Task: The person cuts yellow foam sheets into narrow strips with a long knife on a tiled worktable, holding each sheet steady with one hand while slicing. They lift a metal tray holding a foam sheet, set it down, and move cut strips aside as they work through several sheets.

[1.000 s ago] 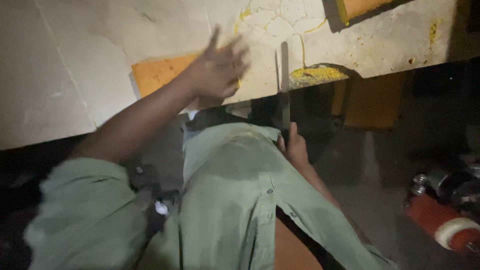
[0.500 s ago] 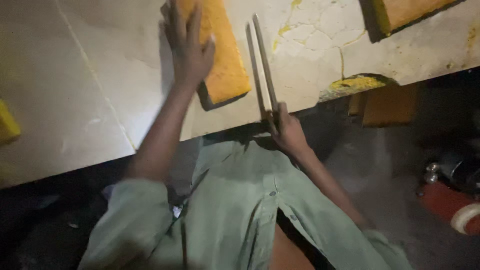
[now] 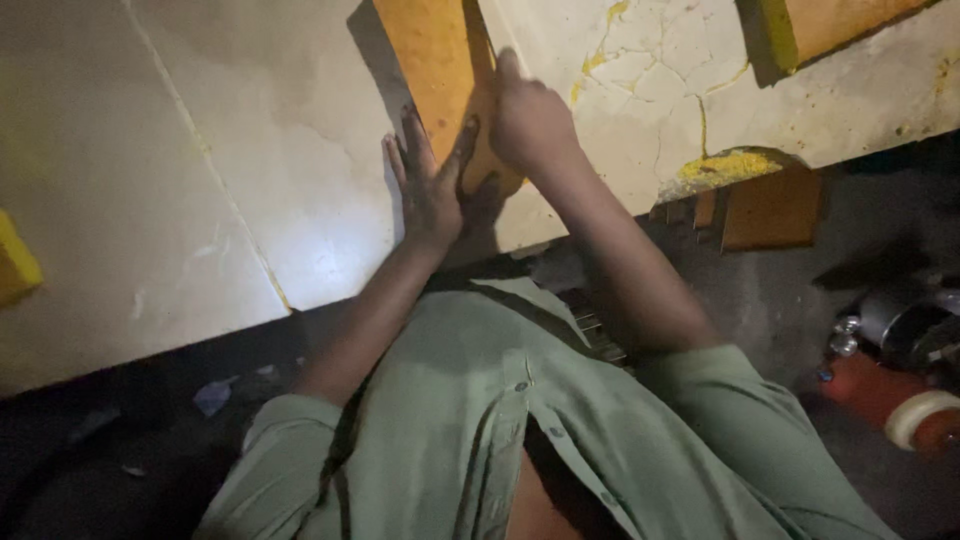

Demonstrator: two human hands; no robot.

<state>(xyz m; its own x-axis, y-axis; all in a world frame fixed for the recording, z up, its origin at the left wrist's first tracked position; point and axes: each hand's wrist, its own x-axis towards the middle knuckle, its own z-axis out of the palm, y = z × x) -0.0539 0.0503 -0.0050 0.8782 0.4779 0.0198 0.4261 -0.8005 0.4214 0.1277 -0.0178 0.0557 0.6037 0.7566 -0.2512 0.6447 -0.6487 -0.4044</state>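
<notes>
Left hand [image 3: 430, 190] lies flat, fingers spread, bracing the orange block [image 3: 440, 70]; right hand [image 3: 530, 120] is fisted around a thin blade [image 3: 478, 40], mid-cut, needing steady pressure.

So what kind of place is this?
Probably a workshop, maybe for stone or tile work. A big pale slab, cracked and stained yellow, holds an orange block under both hands, and a red machine sits on the dark floor.

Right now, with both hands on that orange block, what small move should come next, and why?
Probably a short stroke along the orange block. The left hand lies flat against its near end, bracing it on the pale slab, while the right hand is closed on something thin at its right edge; what it is, I cannot tell.
</notes>
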